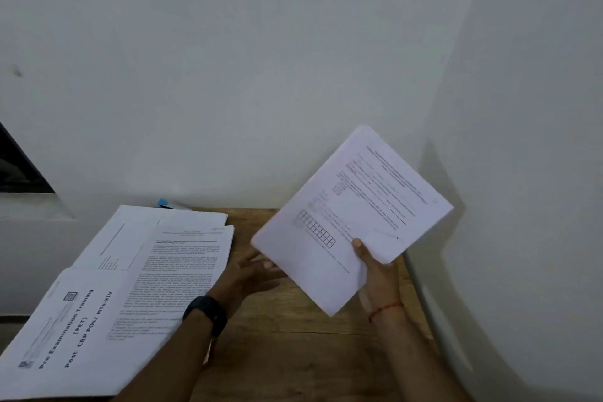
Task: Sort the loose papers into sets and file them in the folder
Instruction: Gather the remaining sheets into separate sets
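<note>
Two hands are in view, with four lots of paper: one held, three lying down. The right hand [375, 274] grips a thin stack of printed sheets [352, 215] at its near edge, thumb curled over the top page. The stack is lifted clear of the wooden table [293, 352] and tilted, above the table's back right corner, close to the white wall [522, 173]. Its top page carries dense small print and a row of boxes.

The left hand [251, 274] holds nothing. Its fingers are spread and relaxed above the table's middle, the tips just beside the stack's lower left corner; whether they touch it I cannot tell.

Along the left edge lie a cover sheet [75, 330] headed "Pre Examination Training (PET)", a page of text [182, 271] overlapping it, and a third sheet [130, 228] behind them. One small blue thing [164, 203] peeks out at the back edge, mostly hidden. Bare wood shows from the middle across to the right edge.

One black watch [207, 313] is on the left wrist, one red thread [386, 308] on the right.
</note>
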